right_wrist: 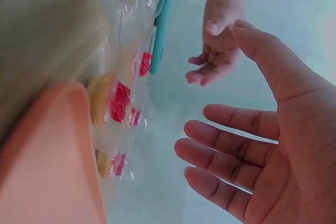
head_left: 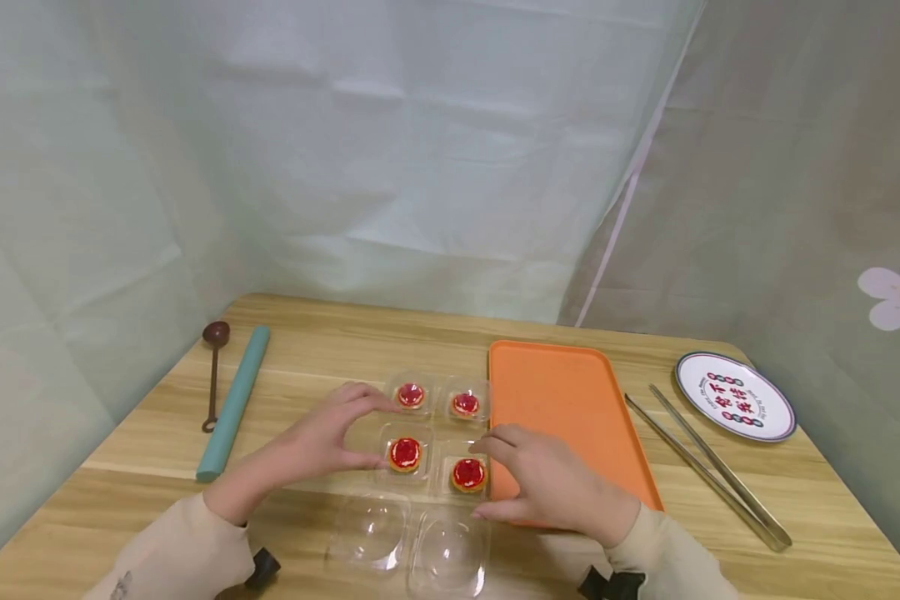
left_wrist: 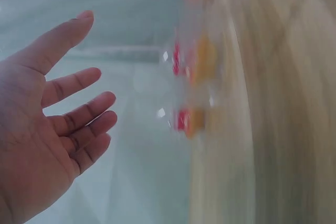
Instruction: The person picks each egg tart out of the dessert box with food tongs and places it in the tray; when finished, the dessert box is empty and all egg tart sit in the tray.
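Several small tarts with shiny red tops, one of them the near right tart, sit in the square cups of a clear plastic container. On the container's near side are two clear domed sections holding no tart; whether they are joined to the cups is hard to tell. My left hand hovers at the container's left, fingers spread and thumb apart, gripping nothing. At the right, above the near right tart's edge, my right hand is likewise spread, its palm bare in the right wrist view.
An orange tray lies right of the container, partly under my right hand. Beyond it are metal tongs and a white plate with red lettering. On the left lie a teal rod and a dark brown ladle. Pale curtains surround the wooden table.
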A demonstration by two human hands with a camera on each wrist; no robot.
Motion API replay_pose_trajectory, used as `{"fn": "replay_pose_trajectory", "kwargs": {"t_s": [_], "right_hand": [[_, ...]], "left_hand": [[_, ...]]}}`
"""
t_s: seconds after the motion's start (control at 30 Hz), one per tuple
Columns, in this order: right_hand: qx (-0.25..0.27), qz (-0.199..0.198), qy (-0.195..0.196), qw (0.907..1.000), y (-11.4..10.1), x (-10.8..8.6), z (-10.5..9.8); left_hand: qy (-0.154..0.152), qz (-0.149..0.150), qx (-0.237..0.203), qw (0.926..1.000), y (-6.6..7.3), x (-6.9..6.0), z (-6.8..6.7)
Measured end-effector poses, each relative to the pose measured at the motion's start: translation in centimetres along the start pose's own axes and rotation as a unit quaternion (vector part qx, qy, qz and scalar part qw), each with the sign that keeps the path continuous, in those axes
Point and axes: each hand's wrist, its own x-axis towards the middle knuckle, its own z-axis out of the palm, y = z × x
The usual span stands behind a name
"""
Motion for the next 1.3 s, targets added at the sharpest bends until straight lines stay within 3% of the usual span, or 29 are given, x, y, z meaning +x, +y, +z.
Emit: {"fn": "replay_pose_trajectory", "kwargs": {"t_s": [0.3, 0.47, 0.73, 1.03, 1.3], "right_hand": [[0.053, 0.043, -0.054, 0.9962, 1.9, 4.2, -0.9], [0.073, 0.066, -0.077, 0.9922, 3.0, 6.5, -0.7], [0.099, 0.106, -0.110, 0.9832, 4.2, 9.6, 0.1], [0.070, 0.107, -0.151, 0.9803, 4.5, 13.1, 1.8], [0.047, 0.109, -0.178, 0.9769, 4.2, 15.2, 3.4]], "left_hand": [[0.024, -0.057, -0.044, 0.9971, -4.6, 1.0, 0.2], [0.021, -0.092, -0.066, 0.9933, -6.2, 1.6, 0.7], [0.001, -0.119, -0.104, 0.9875, -8.1, 2.9, 1.3], [-0.046, -0.138, -0.183, 0.9722, -9.9, 3.5, 2.2], [-0.060, -0.123, -0.183, 0.9736, -10.1, 4.1, 3.2]]}}
